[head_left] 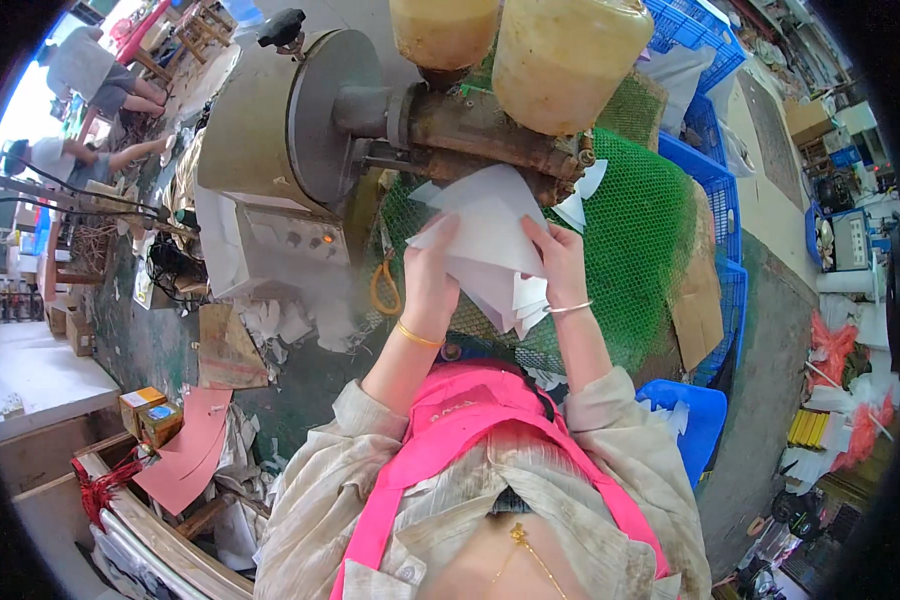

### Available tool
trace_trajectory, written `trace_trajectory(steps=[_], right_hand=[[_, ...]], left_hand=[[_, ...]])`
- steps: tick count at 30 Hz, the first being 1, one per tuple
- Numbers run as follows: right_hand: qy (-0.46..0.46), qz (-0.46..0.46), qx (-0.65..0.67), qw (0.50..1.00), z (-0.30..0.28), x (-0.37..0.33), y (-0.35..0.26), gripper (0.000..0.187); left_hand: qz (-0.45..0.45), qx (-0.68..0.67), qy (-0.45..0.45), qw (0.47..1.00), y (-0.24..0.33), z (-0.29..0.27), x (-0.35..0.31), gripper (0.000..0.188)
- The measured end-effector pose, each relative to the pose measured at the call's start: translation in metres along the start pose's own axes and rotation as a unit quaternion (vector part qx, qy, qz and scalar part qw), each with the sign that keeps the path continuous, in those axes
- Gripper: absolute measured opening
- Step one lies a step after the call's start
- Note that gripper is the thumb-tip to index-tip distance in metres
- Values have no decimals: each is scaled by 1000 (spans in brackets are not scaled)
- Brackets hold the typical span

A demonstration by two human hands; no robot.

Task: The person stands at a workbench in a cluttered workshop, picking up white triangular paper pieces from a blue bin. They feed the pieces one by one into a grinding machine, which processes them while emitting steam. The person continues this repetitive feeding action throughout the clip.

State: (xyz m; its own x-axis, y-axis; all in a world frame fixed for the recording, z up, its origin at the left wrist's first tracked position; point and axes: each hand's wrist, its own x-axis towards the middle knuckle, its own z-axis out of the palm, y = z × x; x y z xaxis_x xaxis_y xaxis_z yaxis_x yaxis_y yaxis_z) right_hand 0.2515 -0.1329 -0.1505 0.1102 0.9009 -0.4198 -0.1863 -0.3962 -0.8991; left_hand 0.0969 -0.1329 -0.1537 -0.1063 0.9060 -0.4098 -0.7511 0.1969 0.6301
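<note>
Both of my hands hold a loose stack of white cut sheets (pixel 492 232) by its two sides, just in front of a machine's roller (pixel 480 128). I cannot tell whether the sheets are paper or another thin material. My left hand (pixel 434 262) grips the left edge, its thumb on top. On the right edge, my right hand (pixel 560 262) pinches the stack with thumb and fingers. The sheets' far edge reaches under the rusty, stained end of the roller. Several pointed corners fan out between my hands. More white pieces (pixel 582 195) lie on green mesh (pixel 625 255) beyond my right hand.
Two yellowish plastic containers (pixel 568 65) sit above the roller. The machine's round housing (pixel 270 115) stands at left, over a control box (pixel 290 245) with a lit orange lamp. Orange-handled scissors (pixel 385 288) hang near my left hand. Blue crates (pixel 705 185) line the right; a blue bin (pixel 705 412) stands nearer.
</note>
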Motion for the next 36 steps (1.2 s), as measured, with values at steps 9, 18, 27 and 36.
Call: trace_trajectory(steps=[9, 18, 27, 36], right_hand=[[-15, -59, -5, 998, 8, -2, 15, 31], [79, -42, -9, 996, 13, 20, 1, 36], [22, -78, -2, 997, 10, -5, 12, 32], [82, -53, 11, 995, 15, 24, 6, 34]], left_hand=[[21, 34, 18, 999, 0, 0, 5, 34], [26, 8, -17, 999, -2, 4, 9, 35], [-3, 18, -5, 1000, 1, 0, 2, 35], [-6, 11, -32, 999, 4, 2, -1, 33]])
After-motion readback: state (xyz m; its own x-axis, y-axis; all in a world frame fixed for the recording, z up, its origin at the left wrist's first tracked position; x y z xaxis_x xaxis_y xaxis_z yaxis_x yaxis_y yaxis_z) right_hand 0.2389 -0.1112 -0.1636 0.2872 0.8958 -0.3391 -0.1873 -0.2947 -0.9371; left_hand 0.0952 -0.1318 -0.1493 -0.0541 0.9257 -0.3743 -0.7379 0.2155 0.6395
